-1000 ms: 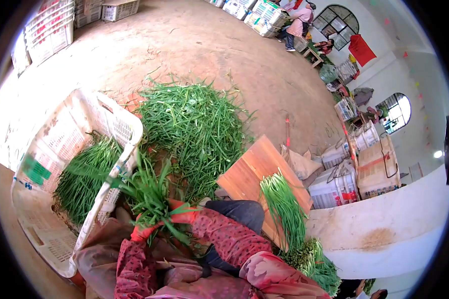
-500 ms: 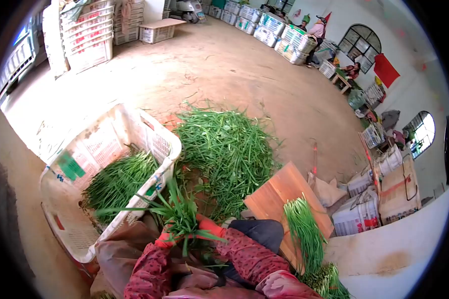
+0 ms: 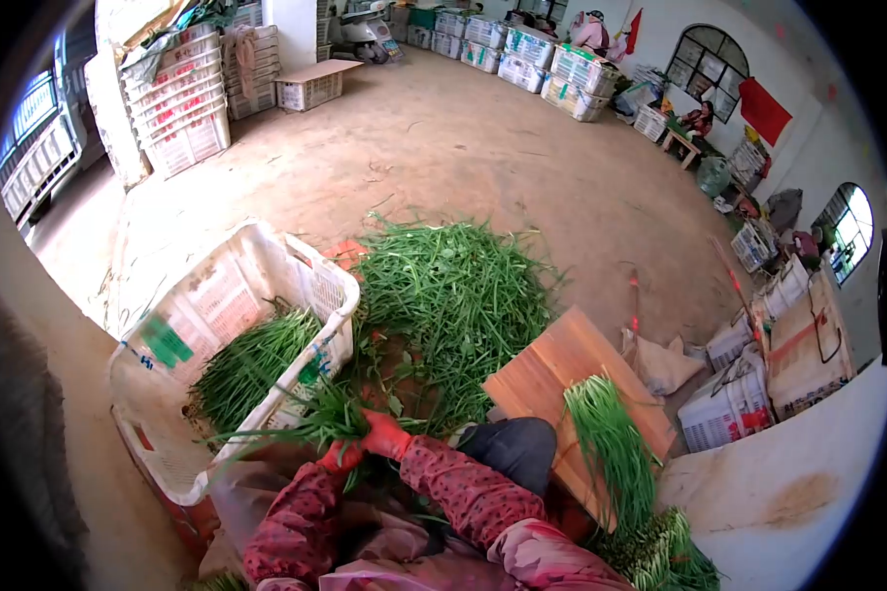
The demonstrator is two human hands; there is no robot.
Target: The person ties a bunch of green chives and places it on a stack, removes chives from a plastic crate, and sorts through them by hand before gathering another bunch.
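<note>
In red gloves, my left hand point(image 3: 340, 456) and my right hand point(image 3: 386, 435) meet in front of my lap, both closed around a bunch of green chives point(image 3: 330, 418). Its long leaves trail left across the near rim of a white plastic crate point(image 3: 182, 473). More chives point(image 3: 256, 360) lie inside that crate. Just beyond my hands, a large loose heap of chives point(image 3: 453, 295) covers the floor. To the right of my knee, an evenly laid bundle with pale ends point(image 3: 601, 424) rests on a wooden board point(image 3: 537, 374). My fingertips are partly hidden by leaves.
Another pile of chives point(image 3: 665, 561) sits at the lower right, below the board. A tan sack point(image 3: 660, 362) and white crates point(image 3: 724, 414) stand to the right. Stacked crates point(image 3: 182, 108) rise at the far left. Other people work along the back wall.
My right hand has moved up and in against the left. The bunch now leans further left, its leaves more gathered. The whole view has shifted slightly.
</note>
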